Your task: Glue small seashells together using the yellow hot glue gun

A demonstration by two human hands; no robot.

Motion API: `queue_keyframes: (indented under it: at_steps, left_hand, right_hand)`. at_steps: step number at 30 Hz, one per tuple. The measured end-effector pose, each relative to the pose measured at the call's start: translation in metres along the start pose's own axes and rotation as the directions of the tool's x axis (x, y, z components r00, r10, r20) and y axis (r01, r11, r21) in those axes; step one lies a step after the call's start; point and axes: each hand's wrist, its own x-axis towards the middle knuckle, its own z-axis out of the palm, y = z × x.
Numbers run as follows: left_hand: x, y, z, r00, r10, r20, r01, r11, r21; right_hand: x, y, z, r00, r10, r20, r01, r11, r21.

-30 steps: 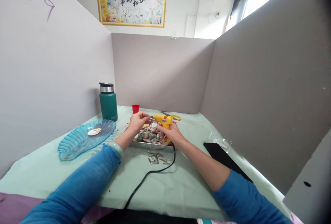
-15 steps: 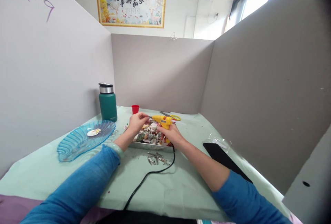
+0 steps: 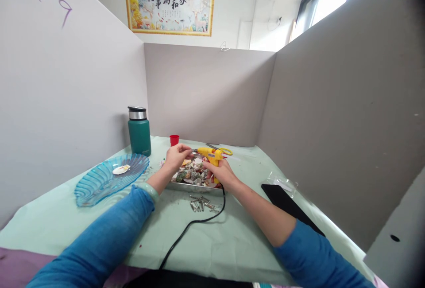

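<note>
My right hand (image 3: 221, 172) is closed round the handle of a yellow hot glue gun (image 3: 212, 154), whose nozzle points left. At that nozzle, the fingers of my left hand (image 3: 176, 156) are pinched together; whatever they hold is too small or hidden to make out. Both hands are above a metal tray (image 3: 195, 188) filled with seashells (image 3: 194, 174). From the glue gun a black cord (image 3: 192, 222) runs toward the table's front edge. Several small metal clasps or pins (image 3: 201, 204) lie in front of the tray.
On the left stand a blue shell-shaped dish (image 3: 99, 186) holding a white shell (image 3: 121, 169), and a green bottle (image 3: 139, 133). Behind the tray are a red cup (image 3: 174, 140) and yellow-handled scissors (image 3: 226, 151). A black flat object (image 3: 288, 206) and clear plastic bag (image 3: 282, 183) lie right.
The view has shifted very slightly. Both hands and the glue gun keep nearly the same position, with the left fingers still at the nozzle.
</note>
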Motion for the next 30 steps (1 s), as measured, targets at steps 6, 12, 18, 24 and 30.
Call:
queue_keyframes:
  at_steps: [6, 12, 18, 24, 30]
  left_hand:
    - [-0.0021, 0.0026, 0.0008, 1.000, -0.011, 0.020, 0.011, 1.000, -0.002]
    - [-0.0019, 0.0027, 0.0013, 1.000, -0.003, -0.003, 0.003, 1.000, 0.000]
    - [-0.0006, 0.0012, 0.0005, 1.000, -0.020, -0.015, 0.020, 0.999, -0.027]
    - [-0.0022, 0.0031, 0.0000, 1.000, -0.026, -0.012, 0.026, 0.999, -0.034]
    - [-0.0013, 0.0011, 0.0003, 1.000, -0.018, 0.017, 0.018, 1.000, -0.020]
  right_hand:
    - [-0.0007, -0.0008, -0.0003, 0.999, -0.022, 0.041, 0.021, 1.000, 0.006]
    - [-0.0005, -0.0002, -0.0005, 1.000, 0.005, 0.023, -0.005, 1.000, -0.011]
    - [-0.0010, -0.0004, -0.0004, 1.000, 0.012, 0.002, -0.012, 1.000, -0.007]
    - [-0.0009, -0.0006, 0.0001, 1.000, -0.003, 0.013, 0.003, 1.000, 0.001]
    - [-0.0014, -0.0014, -0.0001, 1.000, -0.023, 0.019, 0.022, 1.000, 0.006]
